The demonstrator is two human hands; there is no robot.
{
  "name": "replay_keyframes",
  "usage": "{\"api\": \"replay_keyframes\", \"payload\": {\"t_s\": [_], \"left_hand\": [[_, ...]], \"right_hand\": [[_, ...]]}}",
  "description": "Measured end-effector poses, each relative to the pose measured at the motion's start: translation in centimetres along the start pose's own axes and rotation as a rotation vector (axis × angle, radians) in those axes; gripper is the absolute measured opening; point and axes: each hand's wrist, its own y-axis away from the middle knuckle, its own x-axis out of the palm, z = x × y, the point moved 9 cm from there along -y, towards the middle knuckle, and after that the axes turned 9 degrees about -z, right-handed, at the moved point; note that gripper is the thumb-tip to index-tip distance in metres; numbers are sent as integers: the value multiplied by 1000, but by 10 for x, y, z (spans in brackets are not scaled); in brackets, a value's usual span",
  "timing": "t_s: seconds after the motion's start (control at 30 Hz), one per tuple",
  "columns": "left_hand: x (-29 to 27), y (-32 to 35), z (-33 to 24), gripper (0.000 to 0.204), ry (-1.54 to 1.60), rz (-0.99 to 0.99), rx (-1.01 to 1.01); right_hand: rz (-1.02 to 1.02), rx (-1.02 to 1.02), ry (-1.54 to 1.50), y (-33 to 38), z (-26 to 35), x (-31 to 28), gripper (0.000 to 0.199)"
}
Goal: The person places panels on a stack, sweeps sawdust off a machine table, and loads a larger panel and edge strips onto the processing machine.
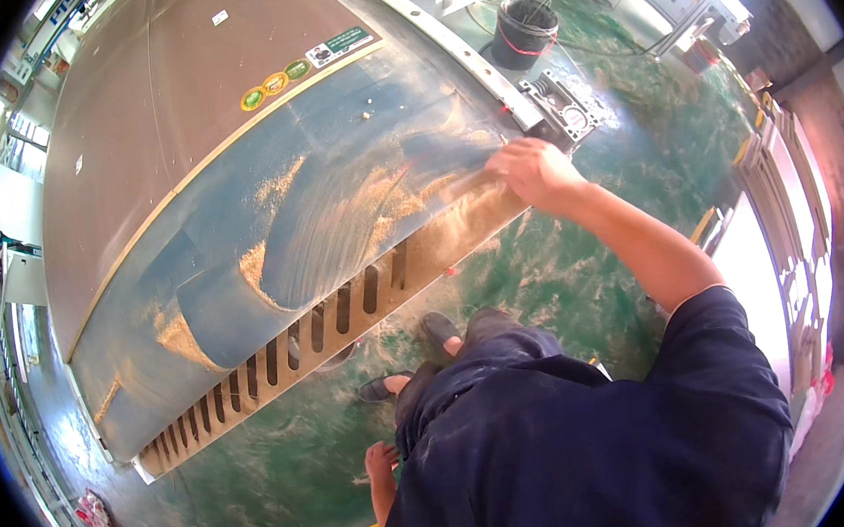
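Note:
My right hand (pixel 538 175) is at the right end of the machine bed (pixel 230 250), over its slotted front rail (pixel 331 317). Its fingers are bunched and bent downward; whatever they might hold is hidden. Sawdust (pixel 391 201) lies in streaks and small heaps across the blue-grey bed, with sweep marks in it, and coats the rail close to that hand. Low beside my body, my left hand (pixel 380 462) hangs with its fingers curled in, and I cannot see what is inside them. A large brown board (pixel 195 83) with stickers covers the far part of the bed.
Past the bed's right corner are a metal bracket (pixel 564 110) and a black bucket (pixel 524 32) with thin rods in it. White panels (pixel 755 254) lean in a stack at the right. The green floor (pixel 503 276) is dusty. Machinery stands at the far left.

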Motion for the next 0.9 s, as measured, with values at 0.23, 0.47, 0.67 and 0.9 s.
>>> {"api": "replay_keyframes", "payload": {"t_s": [0.23,0.47,0.67,0.9], "left_hand": [[6,-13,-29,31,54,13,112],[15,15,-71,31,2,-36,-35],[16,31,-91,32,-116,-16,5],[18,37,-127,33,-167,-13,52]], "right_hand": [[-26,20,-18,-16,-27,-25,24],[55,-22,81,19,-45,22,19],[113,166,300,11,-84,60,19],[134,475,362,5,-129,93,22]]}}
